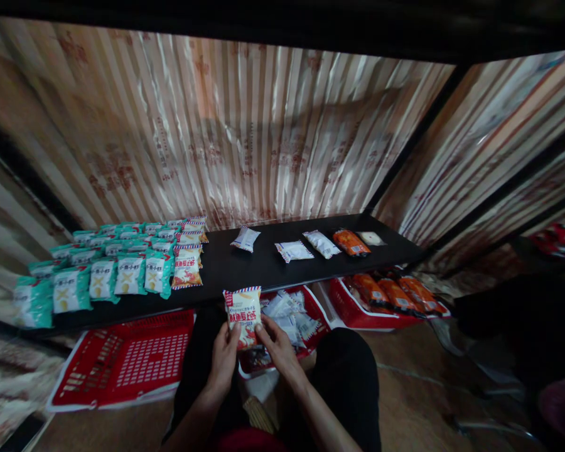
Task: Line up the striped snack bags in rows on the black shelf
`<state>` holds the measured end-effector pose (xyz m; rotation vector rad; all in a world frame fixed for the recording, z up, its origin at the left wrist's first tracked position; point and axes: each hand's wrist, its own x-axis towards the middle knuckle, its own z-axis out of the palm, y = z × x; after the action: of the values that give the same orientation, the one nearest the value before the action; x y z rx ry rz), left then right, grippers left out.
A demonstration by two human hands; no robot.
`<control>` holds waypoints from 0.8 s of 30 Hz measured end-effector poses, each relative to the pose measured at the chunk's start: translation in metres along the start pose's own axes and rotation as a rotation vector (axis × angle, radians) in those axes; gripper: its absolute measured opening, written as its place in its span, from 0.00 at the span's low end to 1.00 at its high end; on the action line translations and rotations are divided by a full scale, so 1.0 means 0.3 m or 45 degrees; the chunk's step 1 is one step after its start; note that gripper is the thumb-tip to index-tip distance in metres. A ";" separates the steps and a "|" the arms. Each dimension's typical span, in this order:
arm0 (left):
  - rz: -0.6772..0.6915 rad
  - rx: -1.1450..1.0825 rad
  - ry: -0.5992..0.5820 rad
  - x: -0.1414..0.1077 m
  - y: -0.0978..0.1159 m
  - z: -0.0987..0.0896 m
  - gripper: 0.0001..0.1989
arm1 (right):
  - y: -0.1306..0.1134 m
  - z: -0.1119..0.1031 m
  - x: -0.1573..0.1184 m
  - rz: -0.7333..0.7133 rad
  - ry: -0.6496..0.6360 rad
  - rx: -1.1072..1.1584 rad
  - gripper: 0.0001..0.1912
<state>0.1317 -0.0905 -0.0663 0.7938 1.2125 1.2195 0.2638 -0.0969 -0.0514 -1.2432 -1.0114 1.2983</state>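
Both of my hands hold one small snack bag [243, 316], white and red with a striped top edge, in front of the shelf's near edge. My left hand [225, 351] grips its lower left side, and my right hand [277, 342] grips the lower right side, thumbs on the front. The printing faces me upside down. On the black shelf, similar red-and-white bags [187, 267] stand in a column, beside rows of teal-and-white snack bags [132, 274]. Below my hands, a red basket [316, 307] contains several white bags [289, 314].
On the shelf [245, 267] lie three white bags [294, 251], an orange packet [351, 242] and a flat pale packet [371, 238]. Under it, a red basket [141, 361] stands left and another red basket [358, 317] with orange packets stands right. A striped curtain [263, 138] hangs behind.
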 end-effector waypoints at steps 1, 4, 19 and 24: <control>0.005 0.004 -0.004 -0.006 0.010 0.008 0.25 | -0.002 -0.005 -0.003 -0.025 -0.016 -0.014 0.27; 0.022 -0.003 -0.025 -0.023 0.040 0.031 0.25 | -0.015 -0.017 -0.004 -0.103 -0.075 -0.036 0.26; 0.145 -0.026 0.026 0.222 0.108 0.110 0.26 | -0.108 0.003 0.251 -0.175 -0.071 -0.053 0.24; 0.255 0.066 0.146 0.392 0.183 0.148 0.25 | -0.184 0.039 0.434 -0.195 -0.115 -0.103 0.24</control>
<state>0.1502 0.0417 -0.0343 0.9108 1.2854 1.4171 0.2669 0.0396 -0.0122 -1.1516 -1.2099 1.2134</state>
